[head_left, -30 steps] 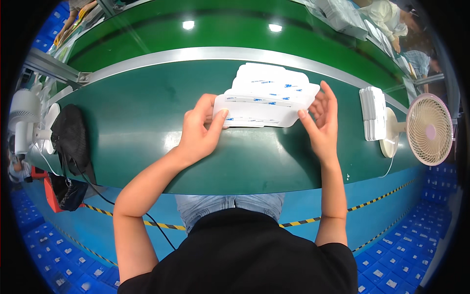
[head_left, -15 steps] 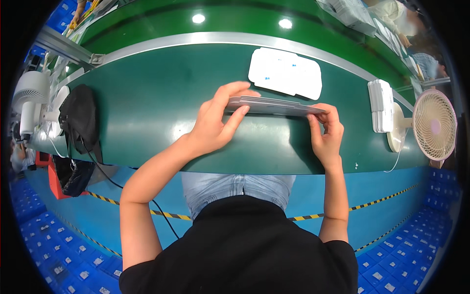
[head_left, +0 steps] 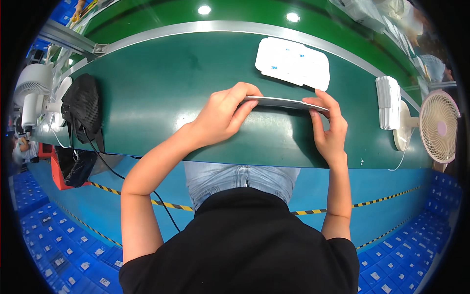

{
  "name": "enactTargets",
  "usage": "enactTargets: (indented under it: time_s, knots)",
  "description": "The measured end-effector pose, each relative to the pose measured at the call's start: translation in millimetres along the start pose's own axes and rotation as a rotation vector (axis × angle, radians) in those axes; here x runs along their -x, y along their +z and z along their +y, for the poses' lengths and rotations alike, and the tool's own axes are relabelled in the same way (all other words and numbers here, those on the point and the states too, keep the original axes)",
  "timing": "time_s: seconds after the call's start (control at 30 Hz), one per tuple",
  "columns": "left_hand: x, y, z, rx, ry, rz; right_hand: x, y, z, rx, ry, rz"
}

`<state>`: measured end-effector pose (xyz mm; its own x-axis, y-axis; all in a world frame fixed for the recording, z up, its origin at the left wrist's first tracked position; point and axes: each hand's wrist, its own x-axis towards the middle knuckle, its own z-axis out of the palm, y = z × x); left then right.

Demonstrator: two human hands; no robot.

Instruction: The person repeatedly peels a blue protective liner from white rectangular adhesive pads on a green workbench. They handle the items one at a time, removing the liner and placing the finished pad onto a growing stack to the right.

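Head-worn fisheye view, looking down, over green table [head_left: 147,108]

hands [head_left: 223,111] [head_left: 332,131] — 2; stacks of flat pieces [head_left: 281,102] [head_left: 293,63] [head_left: 388,104] — 3; fans [head_left: 33,78] [head_left: 438,126] — 2; black mesh item [head_left: 82,104] — 1; bench [head_left: 147,112] — 1

Near the centre of the frame, the left hand [head_left: 226,111] and right hand [head_left: 331,131] pinch opposite ends of a thin sheet stack [head_left: 281,102], seen nearly edge-on over the dark green table [head_left: 152,108]. White die-cut sheets [head_left: 293,61] with blue print lie at upper right of centre. Farther right, a white sheet pile [head_left: 388,103] sits beside a cream desk fan [head_left: 440,126]; at the left, a white desk fan [head_left: 35,88] stands near a black mesh item [head_left: 83,105].
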<state>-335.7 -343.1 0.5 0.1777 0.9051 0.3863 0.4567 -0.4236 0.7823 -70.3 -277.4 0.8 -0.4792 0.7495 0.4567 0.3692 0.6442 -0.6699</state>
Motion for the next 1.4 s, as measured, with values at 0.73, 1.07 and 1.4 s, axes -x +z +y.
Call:
enactTargets:
  time_s: [0.73, 1.07, 1.4]
  knots:
    - [-4, -3, -5, -0.123, 0.125, 0.060, 2, 0, 1, 0.025, 0.068, -0.055]
    - [-1, -5, 0, 0.195, -0.372, -0.160, -46, -17, -26, 0.049, -0.077, -0.205]
    - [3, -3, 0, 0.292, -0.472, -0.212, -73, 3, -19, -0.132, 0.175, -0.587]
